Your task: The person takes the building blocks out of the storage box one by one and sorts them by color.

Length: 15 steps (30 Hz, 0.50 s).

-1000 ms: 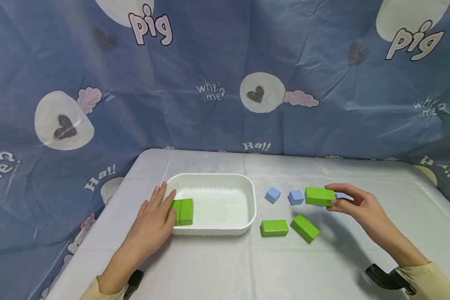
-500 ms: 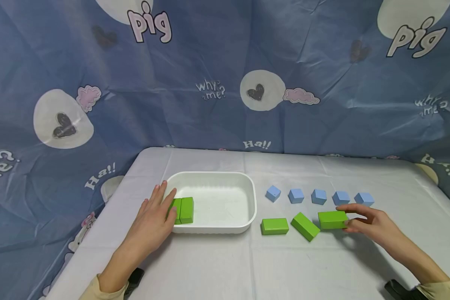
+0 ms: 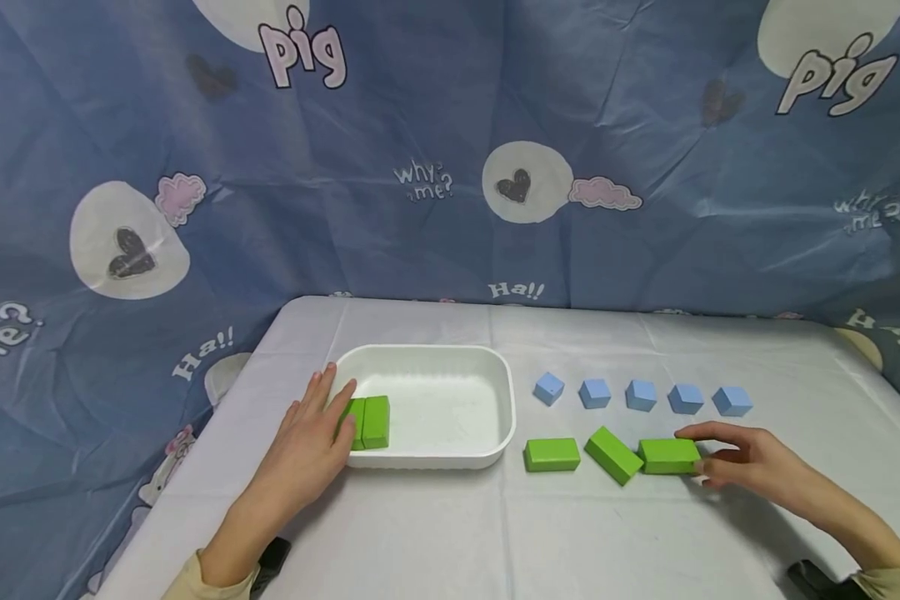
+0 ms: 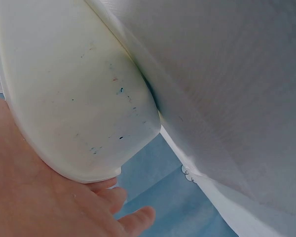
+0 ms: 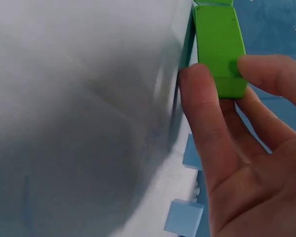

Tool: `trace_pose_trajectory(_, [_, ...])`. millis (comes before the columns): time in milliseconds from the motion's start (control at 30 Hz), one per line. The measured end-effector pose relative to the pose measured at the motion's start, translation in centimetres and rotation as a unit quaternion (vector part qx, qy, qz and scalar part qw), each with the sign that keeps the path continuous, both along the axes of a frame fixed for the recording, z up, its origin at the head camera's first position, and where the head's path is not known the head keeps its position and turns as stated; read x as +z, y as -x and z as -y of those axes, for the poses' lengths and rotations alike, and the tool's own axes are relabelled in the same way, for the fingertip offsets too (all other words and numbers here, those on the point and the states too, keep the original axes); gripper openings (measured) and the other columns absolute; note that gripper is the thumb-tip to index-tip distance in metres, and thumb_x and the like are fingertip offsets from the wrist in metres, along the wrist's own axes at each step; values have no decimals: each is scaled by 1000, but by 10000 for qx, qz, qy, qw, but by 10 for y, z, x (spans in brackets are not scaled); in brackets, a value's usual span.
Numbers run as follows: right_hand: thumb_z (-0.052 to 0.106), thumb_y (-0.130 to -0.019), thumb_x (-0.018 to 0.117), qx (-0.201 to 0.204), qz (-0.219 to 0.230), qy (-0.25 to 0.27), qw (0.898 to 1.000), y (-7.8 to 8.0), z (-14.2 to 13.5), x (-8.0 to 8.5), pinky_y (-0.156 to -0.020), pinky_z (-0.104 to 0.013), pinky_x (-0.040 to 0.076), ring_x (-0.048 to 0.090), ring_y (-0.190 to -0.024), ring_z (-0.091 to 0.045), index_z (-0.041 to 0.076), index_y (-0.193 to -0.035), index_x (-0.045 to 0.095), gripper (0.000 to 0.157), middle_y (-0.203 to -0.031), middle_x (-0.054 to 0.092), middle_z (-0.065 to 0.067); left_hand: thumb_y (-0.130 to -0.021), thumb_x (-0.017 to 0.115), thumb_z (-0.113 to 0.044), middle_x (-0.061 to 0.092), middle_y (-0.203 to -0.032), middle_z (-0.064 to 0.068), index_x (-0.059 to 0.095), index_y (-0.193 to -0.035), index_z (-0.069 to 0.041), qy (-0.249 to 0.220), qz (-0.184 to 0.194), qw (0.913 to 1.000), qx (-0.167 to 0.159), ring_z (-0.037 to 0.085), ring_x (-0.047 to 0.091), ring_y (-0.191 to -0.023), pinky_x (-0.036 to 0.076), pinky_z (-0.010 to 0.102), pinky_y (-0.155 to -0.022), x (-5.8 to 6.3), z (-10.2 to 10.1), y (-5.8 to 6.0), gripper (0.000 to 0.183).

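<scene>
My left hand rests over the left rim of a white tray, fingers spread and straight. Inside the tray, two green blocks stand side by side near the thumb, one partly hidden by the hand. The left wrist view shows that hand against the tray's outer wall. On the white-covered table, my right hand pinches the right end of a green rectangular block between thumb and fingers. This block's left end is right at the corner of a slanted green block. Another green block lies further left.
Several small blue cubes form a row behind the green blocks. White cloth covers the table, and a blue printed curtain hangs behind its far edge.
My right hand has brought its green block down and to the right, beside the slanted block, uncovering the blue cubes behind. The left hand and tray have stayed in place.
</scene>
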State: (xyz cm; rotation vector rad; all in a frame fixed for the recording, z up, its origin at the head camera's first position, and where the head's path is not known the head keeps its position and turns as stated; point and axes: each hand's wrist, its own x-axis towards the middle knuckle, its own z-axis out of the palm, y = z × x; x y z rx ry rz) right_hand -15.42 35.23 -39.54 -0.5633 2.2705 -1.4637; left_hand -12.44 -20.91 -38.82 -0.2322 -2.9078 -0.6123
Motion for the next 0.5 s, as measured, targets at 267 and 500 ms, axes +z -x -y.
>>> trace_pose_trajectory(267, [6, -98, 59, -12, 412, -192, 9990, 1, 0, 2, -69, -42, 58, 68, -91, -20, -5, -135, 52, 40, -124, 58, -3, -104, 38, -26, 14, -162, 19, 41, -149, -4, 15, -4, 10000, 24, 36, 10, -148, 17, 64, -110, 0, -1, 1, 51])
trace_pose_trajectory(500, [6, -97, 60, 29, 423, -202, 9989, 0, 0, -2, -68, -40, 58, 68, -89, -20, -5, -135, 51, 40, -121, 58, 5, -104, 38, -27, 13, -162, 18, 42, -149, -4, -11, 57, 10000, 55, 36, 10, -148, 16, 64, -110, -1, -1, 0, 51])
